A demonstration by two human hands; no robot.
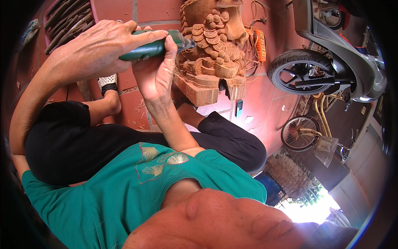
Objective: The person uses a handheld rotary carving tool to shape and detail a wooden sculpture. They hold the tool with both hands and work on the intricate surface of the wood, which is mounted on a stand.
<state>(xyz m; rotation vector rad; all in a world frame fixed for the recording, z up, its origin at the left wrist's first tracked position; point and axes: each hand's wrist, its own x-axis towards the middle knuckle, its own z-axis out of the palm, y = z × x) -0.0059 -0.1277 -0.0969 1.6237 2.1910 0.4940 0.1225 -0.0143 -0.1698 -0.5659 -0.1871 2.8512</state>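
Note:
A green handheld rotary tool (145, 50) lies across both my hands, its dark nose pointing right at the wood carving. My left hand (93, 50) grips it from above, with one finger stretched along its top. From below, my right hand (155, 76) holds the front part, palm toward me and thumb up beside the nose; its other fingers are partly hidden behind the tool. The brown wood carving (211, 50), covered in rounded discs and knobs, stands on the floor to the right. The tool's tip is close to its left side; I cannot tell whether they touch.
A pink tray (94, 11) of several dark long-handled tools lies at the far left. Right of the carving are an orange power strip (260, 45) with cables and a small blue device (239, 108). A motorbike (304, 70) and bicycle (300, 133) stand farther right. Chips litter the red tiles (265, 103).

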